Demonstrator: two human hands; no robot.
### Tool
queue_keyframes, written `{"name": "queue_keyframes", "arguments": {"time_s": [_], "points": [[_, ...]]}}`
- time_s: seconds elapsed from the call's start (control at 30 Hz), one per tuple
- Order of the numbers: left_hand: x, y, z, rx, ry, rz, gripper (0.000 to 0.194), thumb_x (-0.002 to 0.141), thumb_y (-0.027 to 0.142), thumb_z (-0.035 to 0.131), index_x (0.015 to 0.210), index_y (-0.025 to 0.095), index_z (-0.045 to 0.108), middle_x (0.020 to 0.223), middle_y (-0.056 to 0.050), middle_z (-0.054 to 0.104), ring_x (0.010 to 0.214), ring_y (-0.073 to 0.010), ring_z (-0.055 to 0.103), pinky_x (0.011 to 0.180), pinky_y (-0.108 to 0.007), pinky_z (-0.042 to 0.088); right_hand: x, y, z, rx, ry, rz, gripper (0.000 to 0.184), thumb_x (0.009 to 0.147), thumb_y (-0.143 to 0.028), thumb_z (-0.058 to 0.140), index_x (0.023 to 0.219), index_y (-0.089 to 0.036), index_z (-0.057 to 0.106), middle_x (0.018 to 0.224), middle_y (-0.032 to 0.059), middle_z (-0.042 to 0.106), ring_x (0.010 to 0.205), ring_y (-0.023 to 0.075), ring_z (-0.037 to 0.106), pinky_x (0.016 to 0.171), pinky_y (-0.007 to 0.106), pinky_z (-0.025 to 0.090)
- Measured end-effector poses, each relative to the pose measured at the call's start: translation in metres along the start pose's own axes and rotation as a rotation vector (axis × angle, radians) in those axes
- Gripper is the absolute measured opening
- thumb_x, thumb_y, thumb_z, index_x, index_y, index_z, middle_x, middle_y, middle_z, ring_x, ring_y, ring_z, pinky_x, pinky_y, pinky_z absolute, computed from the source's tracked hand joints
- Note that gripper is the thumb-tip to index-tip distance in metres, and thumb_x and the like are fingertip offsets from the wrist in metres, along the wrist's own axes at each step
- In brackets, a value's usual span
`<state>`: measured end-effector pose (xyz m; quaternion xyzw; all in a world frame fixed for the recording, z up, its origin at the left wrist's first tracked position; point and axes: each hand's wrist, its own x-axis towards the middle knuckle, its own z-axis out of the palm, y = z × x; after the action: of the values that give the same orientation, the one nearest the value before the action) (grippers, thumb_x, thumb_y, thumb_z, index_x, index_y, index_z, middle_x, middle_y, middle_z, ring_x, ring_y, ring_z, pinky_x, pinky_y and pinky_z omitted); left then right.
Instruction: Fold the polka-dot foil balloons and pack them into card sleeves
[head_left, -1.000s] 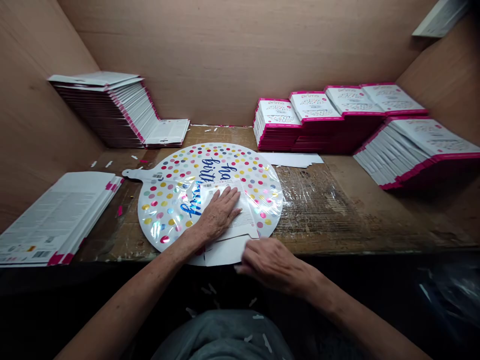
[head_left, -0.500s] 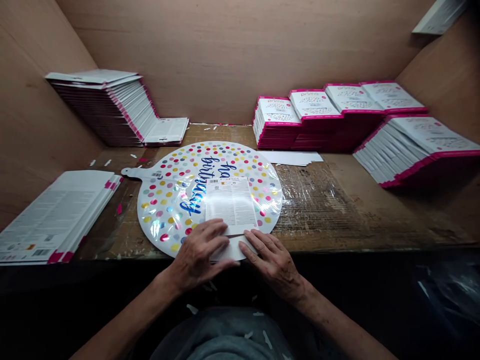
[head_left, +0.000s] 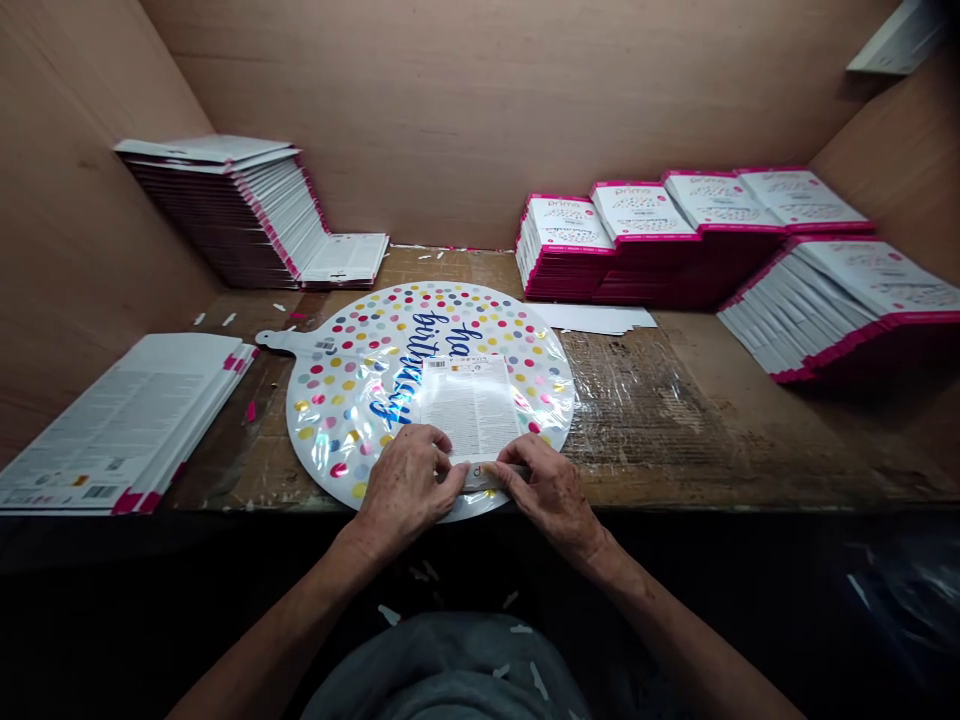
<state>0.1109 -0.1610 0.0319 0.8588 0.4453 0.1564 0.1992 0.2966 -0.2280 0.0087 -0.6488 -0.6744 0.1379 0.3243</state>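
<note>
Folded up now is the flap that half a second ago lay flat toward you, and both your hands have drawn in on it. Your left hand and right hand pinch the near edge of the white card, fingers curled, thumbs close together on the flap. You have the card on the lower right part of the dotted balloon, which lies flat on the table. Flat cards lie to your left; pink-edged packs stand at the back right.
</note>
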Motion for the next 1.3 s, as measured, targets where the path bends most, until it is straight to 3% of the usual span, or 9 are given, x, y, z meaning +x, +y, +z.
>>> {"name": "queue_keyframes", "arguments": {"time_s": [0.1, 0.27, 0.37, 0.5, 0.67, 0.8, 1.0, 1.2, 1.3], "points": [[0.006, -0.001, 0.007, 0.117, 0.077, -0.019, 0.025, 0.084, 0.037, 0.065, 0.069, 0.017, 0.067, 0.089, -0.008, 0.066, 0.091, -0.0265, 0.06, 0.08, -0.041, 0.049, -0.002, 0.002, 0.0, -0.184, 0.051, -0.075, 0.016, 0.095, -0.032, 0.059, 0.093, -0.017, 0.064, 0.096, 0.0082, 0.068, 0.083, 0.0185, 0.065, 0.073, 0.029, 0.049], [-0.007, -0.001, 0.028, 0.121, 0.353, -0.064, 0.027, 0.086, 0.043, 0.063, 0.093, 0.016, 0.061, 0.1, -0.012, 0.066, 0.096, -0.0294, 0.06, 0.085, -0.044, 0.048, -0.026, 0.017, -0.01, -0.419, 0.089, -0.505, 0.039, 0.094, -0.038, 0.06, 0.123, -0.012, 0.062, 0.123, 0.0153, 0.066, 0.108, 0.0273, 0.06, 0.093, 0.042, 0.048], [-0.026, 0.009, 0.029, -0.16, 0.409, -0.154, 0.031, 0.083, 0.05, 0.063, 0.089, 0.019, 0.059, 0.089, -0.008, 0.066, 0.084, -0.0251, 0.063, 0.078, -0.04, 0.052, -0.04, 0.025, -0.017, -0.355, 0.206, -0.538, 0.03, 0.094, -0.024, 0.06, 0.123, -0.016, 0.063, 0.111, 0.0108, 0.072, 0.096, 0.0214, 0.063, 0.085, 0.036, 0.052], [-0.041, 0.024, 0.018, -0.787, 0.299, -0.498, 0.045, 0.073, 0.059, 0.071, 0.09, 0.019, 0.06, 0.08, -0.005, 0.069, 0.068, -0.0206, 0.066, 0.062, -0.032, 0.055, -0.036, 0.018, -0.016, -0.236, 0.379, -0.475, 0.03, 0.095, -0.017, 0.058, 0.124, -0.02, 0.063, 0.107, 0.0095, 0.073, 0.094, 0.02, 0.065, 0.084, 0.035, 0.053], [-0.02, 0.021, 0.002, -1.37, 0.296, -0.631, 0.058, 0.065, 0.048, 0.081, 0.109, 0.014, 0.065, 0.097, -0.01, 0.074, 0.079, -0.0238, 0.071, 0.069, -0.034, 0.059, 0.003, -0.009, 0.001, -0.228, 0.324, -0.56, 0.021, 0.097, -0.027, 0.056, 0.113, -0.019, 0.067, 0.109, 0.0101, 0.072, 0.099, 0.0215, 0.062, 0.089, 0.037, 0.05], [0.003, 0.001, -0.001, -1.449, 0.397, -0.643, 0.061, 0.061, 0.043, 0.085, 0.109, 0.012, 0.064, 0.097, -0.011, 0.074, 0.07, -0.0214, 0.071, 0.064, -0.033, 0.059, 0.044, -0.034, 0.014, -0.257, 0.173, -0.449, 0.018, 0.097, -0.032, 0.056, 0.101, -0.019, 0.068, 0.097, 0.0088, 0.069, 0.089, 0.0202, 0.061, 0.08, 0.033, 0.047], [0.011, -0.03, -0.009, -1.287, 0.436, -0.598, 0.048, 0.067, 0.049, 0.08, 0.095, 0.013, 0.066, 0.084, -0.007, 0.074, 0.073, -0.0213, 0.072, 0.063, -0.029, 0.058, 0.112, -0.064, 0.026, -0.287, -0.311, -0.331, 0.012, 0.088, -0.026, 0.066, 0.079, -0.019, 0.06, 0.078, 0.0016, 0.064, 0.069, 0.0153, 0.059, 0.059, 0.026, 0.038], [0.05, -0.096, -0.058, -1.19, 0.606, -0.613, 0.034, 0.071, 0.038, 0.079, 0.088, 0.011, 0.066, 0.077, -0.005, 0.072, 0.058, -0.0142, 0.066, 0.049, -0.021, 0.053, 0.123, -0.072, 0.046, 0.222, -0.107, -0.286, 0.015, 0.094, -0.022, 0.053, 0.08, -0.021, 0.055, 0.077, 0.0, 0.063, 0.069, 0.0123, 0.059, 0.065, 0.022, 0.044], [0.104, -0.138, -0.089, -1.124, 0.618, -0.661, 0.019, 0.081, 0.026, 0.072, 0.081, 0.009, 0.063, 0.073, -0.006, 0.07, 0.054, -0.0108, 0.063, 0.049, -0.019, 0.052, 0.092, -0.071, 0.068, 0.336, -0.253, -0.327, 0.01, 0.092, -0.015, 0.051, 0.089, -0.021, 0.059, 0.085, 0.0008, 0.067, 0.072, 0.0115, 0.063, 0.065, 0.019, 0.047]]}}
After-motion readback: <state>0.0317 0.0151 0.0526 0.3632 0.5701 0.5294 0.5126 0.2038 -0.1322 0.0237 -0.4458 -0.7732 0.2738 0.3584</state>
